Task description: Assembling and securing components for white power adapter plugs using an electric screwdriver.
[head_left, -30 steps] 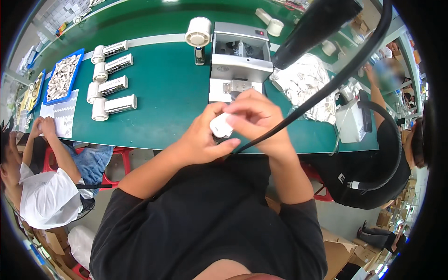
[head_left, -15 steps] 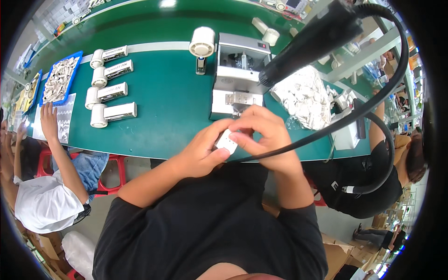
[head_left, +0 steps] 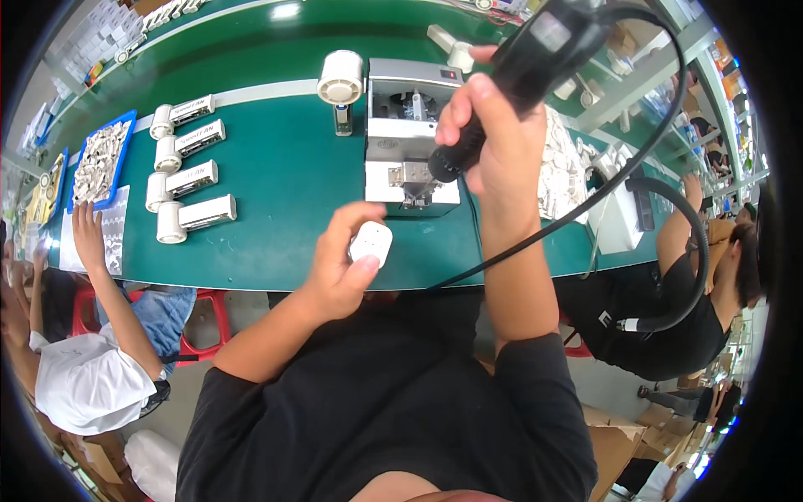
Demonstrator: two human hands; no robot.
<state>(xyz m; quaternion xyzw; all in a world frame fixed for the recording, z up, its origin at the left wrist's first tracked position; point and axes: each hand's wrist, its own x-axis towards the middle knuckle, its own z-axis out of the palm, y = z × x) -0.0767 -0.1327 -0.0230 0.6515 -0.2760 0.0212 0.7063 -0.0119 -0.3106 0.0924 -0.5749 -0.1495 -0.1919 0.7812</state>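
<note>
My left hand (head_left: 330, 272) pinches a small white plastic part (head_left: 371, 243) with tiny dark holes in its face, just above the near edge of the table. My right hand (head_left: 508, 146) is wrapped round a black electric screwdriver (head_left: 544, 58), which hangs tilted with its nose toward the lower left. That nose is in front of the metal outlet of a grey box-shaped screw feeder (head_left: 386, 144); whether they touch I cannot tell. A white handheld fan (head_left: 341, 79) stands left of the feeder.
Several white fans (head_left: 196, 177) lie in a column at left, beyond them a blue tray (head_left: 134, 125) of small parts. A heap of white parts (head_left: 562, 171) lies right of the feeder. The screwdriver's black cable (head_left: 577, 213) crosses the right side. Co-workers sit on both sides.
My right hand has left the white part and taken hold of the electric screwdriver. My left hand, still holding the part, has shifted slightly left. The view has turned a little.
</note>
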